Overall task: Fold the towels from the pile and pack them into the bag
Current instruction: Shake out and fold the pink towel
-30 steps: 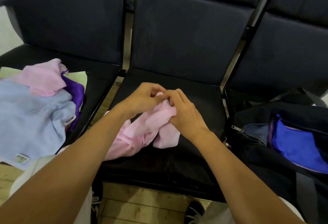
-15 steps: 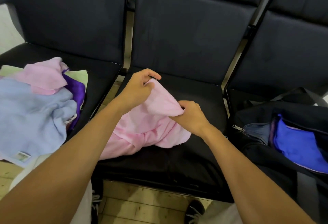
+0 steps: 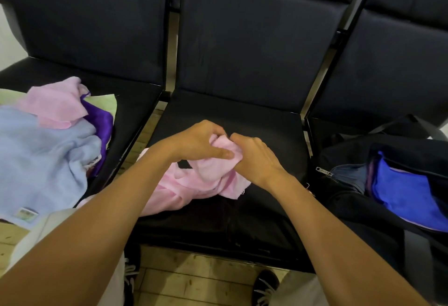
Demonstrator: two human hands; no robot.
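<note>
A crumpled pink towel [image 3: 194, 184] lies on the middle black seat [image 3: 242, 121]. My left hand [image 3: 198, 141] and my right hand [image 3: 257, 155] meet above it, both pinching a bunched part of the towel between them. The towel's lower end hangs off the seat's front left edge. The pile [image 3: 48, 141] on the left seat holds a light blue towel, a pink one, a purple one and a pale green one. The black bag [image 3: 358, 199] stands open on the right seat with a folded blue towel [image 3: 402, 191] inside.
Three joined black chairs with upright backs [image 3: 254, 39] fill the view. Wooden floor [image 3: 198, 281] shows below the seat's front edge, with my shoes and light trousers at the bottom. The bag's grey strap [image 3: 414, 259] hangs at the lower right.
Half a second ago my hands held the pink towel spread apart, the left one raised. They have come back together over the seat, bunching the cloth between them.
</note>
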